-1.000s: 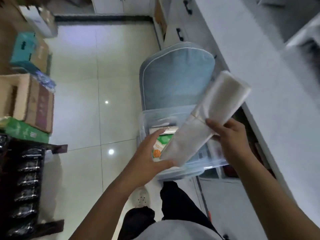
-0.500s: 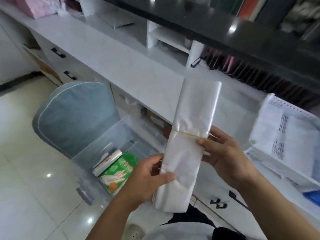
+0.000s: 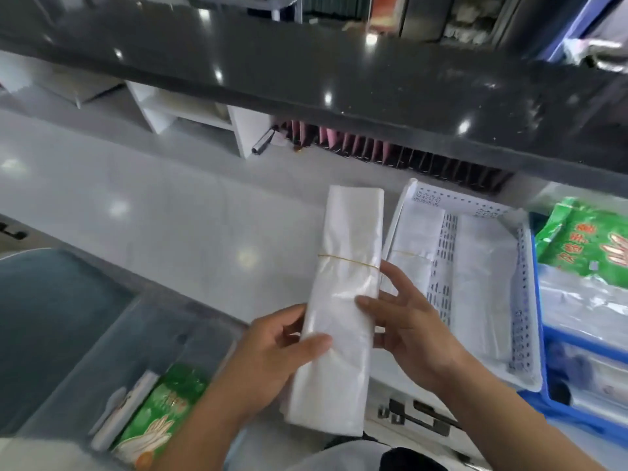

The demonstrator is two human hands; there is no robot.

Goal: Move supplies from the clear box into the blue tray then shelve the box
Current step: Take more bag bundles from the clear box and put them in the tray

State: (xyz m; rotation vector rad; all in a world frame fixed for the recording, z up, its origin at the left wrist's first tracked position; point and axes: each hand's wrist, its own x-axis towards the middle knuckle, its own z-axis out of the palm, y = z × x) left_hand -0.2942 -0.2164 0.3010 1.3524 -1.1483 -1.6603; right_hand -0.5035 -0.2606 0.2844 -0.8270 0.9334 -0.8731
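The left hand (image 3: 272,348) curls around the lower part of a bundle (image 3: 343,307) of folded clear plastic bags, thumb across its front and fingers behind. The right hand (image 3: 411,328) meets the bundle from the other side: its fingers (image 3: 368,305) lie across the front, its index finger reaches up to a yellow band (image 3: 350,259) that cinches the bundle at mid-length, and the thumb presses the edge. Both hands are closed on the bundle, which stands nearly upright, leaning a little to the right, above the edge of a pale counter (image 3: 153,212).

Just right of the bundle, a white perforated tray (image 3: 523,294) sits on the counter and holds two more flat bundles of the same bags. Beyond it, at the right edge, a blue tray (image 3: 543,365) holds a green glove pack (image 3: 588,243) and some clear wrapped goods.

Low at the left, below the counter edge, the clear box (image 3: 112,345) stands open with a second green pack (image 3: 163,413) and a white roll (image 3: 125,409) lying side by side in it. Left of the box shows a grey-blue cushion (image 3: 51,317). Above the counter runs a dark glossy shelf (image 3: 339,69) with a row of pink and dark folders under it.
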